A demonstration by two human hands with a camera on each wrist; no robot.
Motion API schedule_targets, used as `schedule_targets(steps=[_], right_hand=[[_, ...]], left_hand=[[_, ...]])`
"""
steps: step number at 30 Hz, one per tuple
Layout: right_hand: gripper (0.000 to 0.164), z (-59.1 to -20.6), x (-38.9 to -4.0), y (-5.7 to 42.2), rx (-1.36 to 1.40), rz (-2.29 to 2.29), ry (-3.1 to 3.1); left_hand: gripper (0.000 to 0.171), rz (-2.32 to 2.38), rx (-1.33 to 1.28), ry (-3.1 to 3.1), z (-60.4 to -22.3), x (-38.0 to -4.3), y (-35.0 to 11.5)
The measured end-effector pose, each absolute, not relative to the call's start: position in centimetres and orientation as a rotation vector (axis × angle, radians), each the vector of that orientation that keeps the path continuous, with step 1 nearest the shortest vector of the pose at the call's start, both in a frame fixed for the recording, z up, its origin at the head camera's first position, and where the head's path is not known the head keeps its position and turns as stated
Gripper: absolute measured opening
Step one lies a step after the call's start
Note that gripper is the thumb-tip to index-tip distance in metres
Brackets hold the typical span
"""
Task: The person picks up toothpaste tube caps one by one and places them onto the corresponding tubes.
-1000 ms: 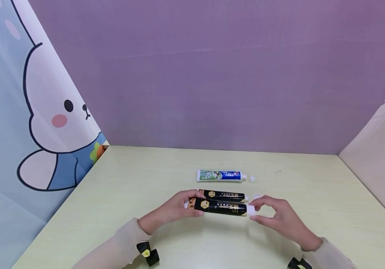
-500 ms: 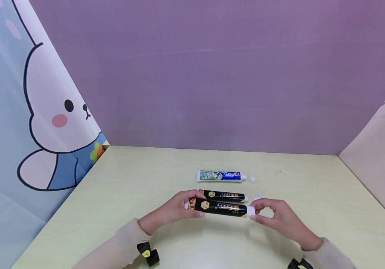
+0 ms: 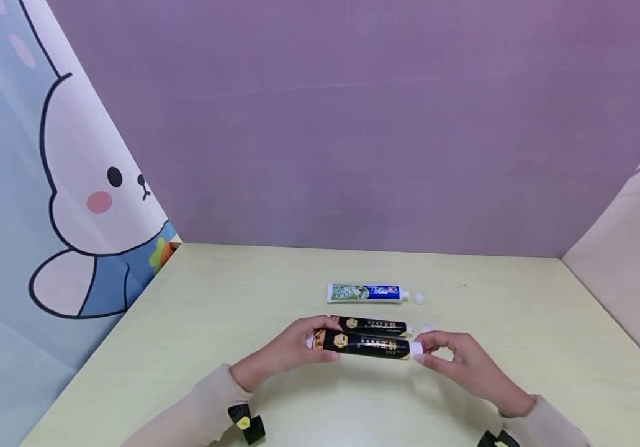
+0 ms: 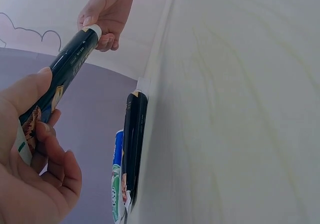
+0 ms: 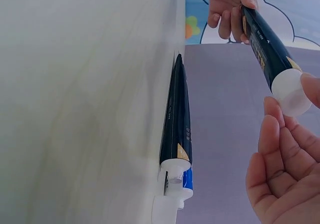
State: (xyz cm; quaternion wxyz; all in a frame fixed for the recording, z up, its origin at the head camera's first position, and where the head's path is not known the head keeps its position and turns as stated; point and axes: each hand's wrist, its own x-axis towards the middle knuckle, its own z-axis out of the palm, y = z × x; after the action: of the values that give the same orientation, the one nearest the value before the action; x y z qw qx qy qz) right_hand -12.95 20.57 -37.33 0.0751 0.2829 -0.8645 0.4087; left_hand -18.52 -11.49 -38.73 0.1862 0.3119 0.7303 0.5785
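My left hand (image 3: 292,345) grips the flat tail end of a black toothpaste tube (image 3: 375,346), thumb on the near side. The tube is held above the table, with its white cap (image 3: 416,350) pointing right. At that cap my right hand (image 3: 467,365) pinches with thumb and index finger; the right wrist view shows the round white cap (image 5: 291,92) between them, on the tube's end. Just behind lies a second black toothpaste tube (image 3: 378,326), uncapped, its nozzle to the right. Its loose white cap (image 3: 427,326) is partly behind my right fingers.
Farther back on the pale wooden table (image 3: 230,279) lies a blue and green toothpaste tube (image 3: 364,293), uncapped, with a small white cap (image 3: 419,299) beside its nozzle. A purple backdrop (image 3: 353,155) rises behind the table, and a cartoon-printed curtain (image 3: 90,205) hangs at the left.
My right thumb and index finger have shifted slightly at the white cap of the held tube. My left hand and the things on the table stay in place.
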Motion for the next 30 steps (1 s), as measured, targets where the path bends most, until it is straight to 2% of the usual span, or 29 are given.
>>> schedule_targets(steps=[5, 14, 23, 30], right_hand=[[0.016, -37.2, -12.99, 20.65, 0.856, 1.215, -2.561], [0.041, -36.99, -13.15, 20.69, 0.96, 1.064, -2.387], [0.04, -37.21, -12.95, 20.6, 0.939, 1.059, -2.348], [0.033, -37.11, -12.76, 20.45, 0.896, 1.141, -2.4]], left_hand=[[0.032, 1.622, 0.893, 2.057, -38.64, -18.6, -11.45], [0.031, 1.631, 0.884, 2.029, -38.42, -18.65, -11.36], [0.031, 1.659, 0.949, 1.974, -38.65, -18.62, -11.38], [0.032, 1.667, 0.928, 1.966, -38.65, -18.39, -11.46]])
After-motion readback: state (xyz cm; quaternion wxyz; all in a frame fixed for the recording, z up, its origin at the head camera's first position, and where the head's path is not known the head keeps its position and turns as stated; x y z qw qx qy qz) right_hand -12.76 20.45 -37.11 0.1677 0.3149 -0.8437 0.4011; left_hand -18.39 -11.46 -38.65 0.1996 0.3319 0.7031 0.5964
